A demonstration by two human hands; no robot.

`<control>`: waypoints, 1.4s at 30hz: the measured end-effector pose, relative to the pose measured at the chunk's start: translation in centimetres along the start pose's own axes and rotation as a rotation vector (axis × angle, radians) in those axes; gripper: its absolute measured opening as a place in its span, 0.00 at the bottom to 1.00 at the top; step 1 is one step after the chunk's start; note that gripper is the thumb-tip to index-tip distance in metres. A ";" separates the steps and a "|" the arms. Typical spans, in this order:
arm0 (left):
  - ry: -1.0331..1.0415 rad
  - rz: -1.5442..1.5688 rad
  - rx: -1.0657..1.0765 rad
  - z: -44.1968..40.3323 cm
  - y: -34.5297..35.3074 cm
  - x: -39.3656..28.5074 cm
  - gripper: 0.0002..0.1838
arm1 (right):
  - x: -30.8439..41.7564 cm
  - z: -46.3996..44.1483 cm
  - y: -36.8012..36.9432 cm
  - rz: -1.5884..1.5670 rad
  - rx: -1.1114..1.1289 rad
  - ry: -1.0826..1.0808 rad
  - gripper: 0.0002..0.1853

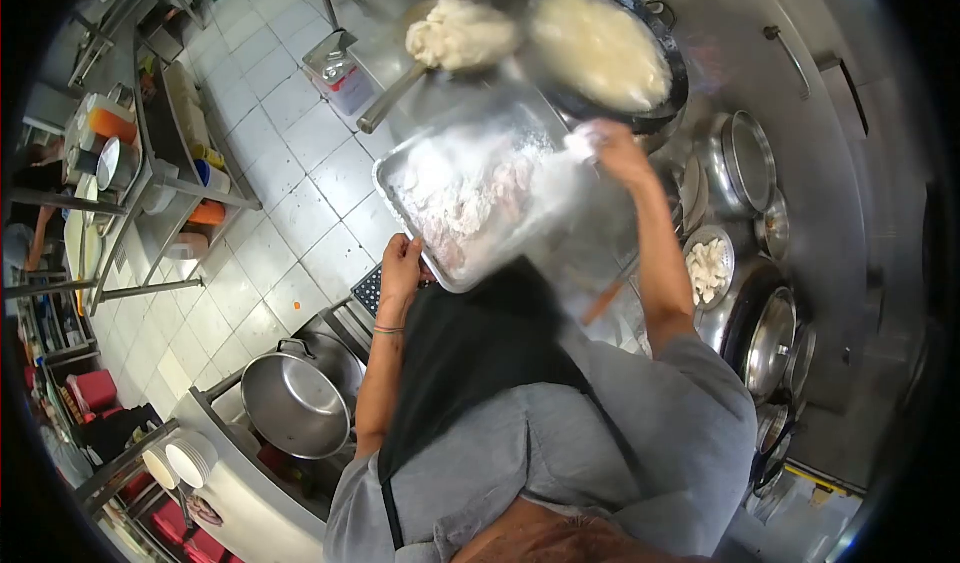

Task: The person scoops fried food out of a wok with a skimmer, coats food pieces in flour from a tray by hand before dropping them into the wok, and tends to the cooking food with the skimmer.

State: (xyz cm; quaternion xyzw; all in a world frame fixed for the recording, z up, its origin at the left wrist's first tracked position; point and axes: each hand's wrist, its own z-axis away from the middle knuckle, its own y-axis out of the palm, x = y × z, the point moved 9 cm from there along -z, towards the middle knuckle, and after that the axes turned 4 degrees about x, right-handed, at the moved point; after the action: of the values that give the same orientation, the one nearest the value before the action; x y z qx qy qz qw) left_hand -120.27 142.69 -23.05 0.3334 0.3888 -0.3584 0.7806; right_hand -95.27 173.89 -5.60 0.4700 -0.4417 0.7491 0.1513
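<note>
My left hand (403, 263) is closed on the near left rim of a metal tray (455, 281). White flour and pale pinkish pieces of raw meat (505, 188) lie in this tray. My right hand (618, 153) is raised beyond the tray's right side, close to the near rim of a black wok (678, 83). Its fingers are closed round a white flour-coated piece (580, 145), somewhat blurred. Pale frothing oil (600, 48) fills the wok. Left of it, a long-handled strainer (392, 95) bears a heap of pale battered pieces (462, 33).
A bowl of pale pieces (708, 271) stands on the right among several steel pots (745, 163) and lids. At lower left is a large empty steel pot (295, 403). A tin (340, 73) stands beyond the tray, and shelving (150, 163) lines the left.
</note>
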 end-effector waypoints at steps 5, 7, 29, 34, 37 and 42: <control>0.001 -0.031 -0.059 0.8 0.3 -0.9 0.10 | 8.3 -4.9 -12.1 0.181 -0.346 -0.221 0.10; 0.017 -0.037 -0.082 0.8 0.3 -0.7 0.11 | 9.3 -10.3 -14.8 0.335 -0.390 -0.288 0.13; -0.056 0.037 -0.037 0.9 0.4 -0.6 0.11 | -0.7 -1.1 -0.4 0.176 -0.257 -0.305 0.13; -0.083 0.042 -0.006 0.6 0.4 -0.5 0.11 | -9.0 -2.7 11.3 0.416 -0.137 -0.100 0.20; -0.077 0.052 -0.019 0.8 0.5 -0.9 0.12 | -9.0 -1.9 12.9 0.453 -0.019 -0.043 0.21; -0.039 0.059 -0.094 -1.6 -1.0 1.6 0.02 | -6.0 1.8 11.1 0.468 -0.122 -0.186 0.19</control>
State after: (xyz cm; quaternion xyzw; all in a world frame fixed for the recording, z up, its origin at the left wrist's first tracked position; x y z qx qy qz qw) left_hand -120.98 142.93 -25.42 0.3007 0.3800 -0.3230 0.8129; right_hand -98.25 167.30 -16.08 0.4119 -0.5948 0.6892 -0.0396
